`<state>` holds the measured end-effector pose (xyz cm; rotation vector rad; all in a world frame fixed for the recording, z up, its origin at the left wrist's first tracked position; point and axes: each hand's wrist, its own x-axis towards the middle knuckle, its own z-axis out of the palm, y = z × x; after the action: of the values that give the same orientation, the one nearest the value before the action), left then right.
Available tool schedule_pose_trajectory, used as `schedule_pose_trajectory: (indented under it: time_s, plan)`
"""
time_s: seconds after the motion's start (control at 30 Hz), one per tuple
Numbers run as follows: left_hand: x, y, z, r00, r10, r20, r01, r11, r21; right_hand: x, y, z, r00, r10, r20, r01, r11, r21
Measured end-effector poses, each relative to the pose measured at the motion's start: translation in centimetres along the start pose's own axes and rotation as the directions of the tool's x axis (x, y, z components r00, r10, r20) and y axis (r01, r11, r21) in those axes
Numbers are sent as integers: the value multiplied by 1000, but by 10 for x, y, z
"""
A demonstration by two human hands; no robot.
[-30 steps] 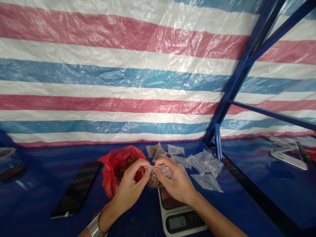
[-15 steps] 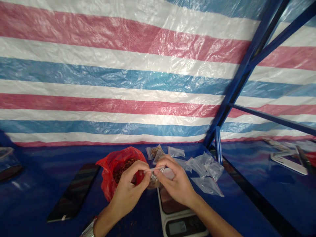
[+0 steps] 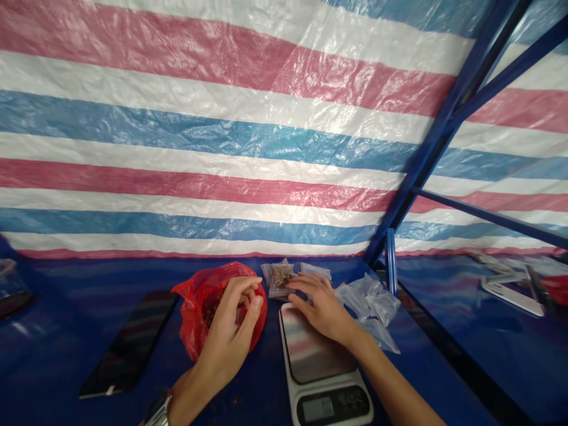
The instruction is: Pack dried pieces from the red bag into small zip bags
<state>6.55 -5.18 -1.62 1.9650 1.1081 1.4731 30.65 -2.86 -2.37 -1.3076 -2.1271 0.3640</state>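
My left hand (image 3: 231,325) hovers over the red plastic bag (image 3: 186,322). Its fingers are loosely curved, thumb apart from them, and I see nothing in it. Brown dried bits (image 3: 209,310) fill the bag, partly hidden by that hand. My right hand (image 3: 322,307) reaches over the far end of the digital kitchen scale (image 3: 319,370), fingers stretched out. Its fingertips are at the edge of small clear zip bags (image 3: 280,277) holding brownish bits; whether they touch is unclear. The scale's metal plate bears nothing, and its display reads about zero.
Flat clear zip bags (image 3: 370,299) lie right of the scale, partly behind my right forearm. A black phone-like slab (image 3: 131,343) rests left of the red bag. A blue metal frame (image 3: 426,148) rises at the right. Striped sheeting (image 3: 199,189) hangs behind the blue table.
My hands have parted from the small zip bag they pinched together. A filled bag now lies with the others behind the scale. My right hand has opened; my left moved slightly left.
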Motion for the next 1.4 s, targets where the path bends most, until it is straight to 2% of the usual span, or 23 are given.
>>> schedule_pose_trajectory:
  time_s: [0.13,0.27,0.37,0.43,0.5,0.6,0.67,0.73,0.8,0.9,0.97,1.03,1.13,1.23,1.33,1.4]
  plan:
    - [0,-1,-1,1000,-13,-5,13,1000,4,-4,-8,-1,985,21,170,-10,998,-63]
    - [0,-2,-3,1000,-14,-6,14,1000,11,-3,-15,-4,971,12,239,-2,999,-43]
    - [1,-3,-3,1000,-1,-6,1,999,37,-2,-9,-9,990,56,133,-44,994,-95]
    - [1,-4,-3,1000,13,-2,-12,998,59,-3,3,-14,994,111,13,-107,976,-191]
    - [1,-5,-4,1000,17,13,-18,997,81,-5,18,-18,984,167,-61,-178,937,-300]
    - [0,-6,-5,999,11,51,-16,993,115,-8,37,-20,967,248,-64,-252,885,-392]
    - [-1,-6,-5,997,16,69,-25,991,134,-10,45,-20,961,272,-54,-271,881,-388]
    - [-2,-5,-5,996,32,78,-43,989,145,-8,48,-21,962,255,-96,-272,898,-345]
    - [-2,-4,-5,996,41,75,-52,988,143,-5,44,-25,962,196,-191,-240,938,-249]
    - [0,-5,-4,998,18,52,-24,993,112,0,24,-30,951,93,-294,-88,996,31]
    - [1,-7,-3,999,-29,43,25,996,81,0,2,-30,960,38,-279,27,974,226]
    - [1,-10,-1,994,-94,49,91,994,55,-2,-23,-26,975,-57,-213,131,928,348]
    - [0,-16,1,984,-162,68,163,986,-12,-7,-54,-19,966,-246,-80,258,886,385]
    - [0,-18,4,978,-191,80,200,973,-114,-9,-65,-17,943,-330,-38,320,871,372]
    - [5,-13,0,977,-207,42,212,963,-167,-8,-57,-20,950,-283,-131,311,878,364]
    - [12,-7,-9,976,-204,-72,190,969,-159,-7,-45,-21,953,-202,-226,268,909,319]
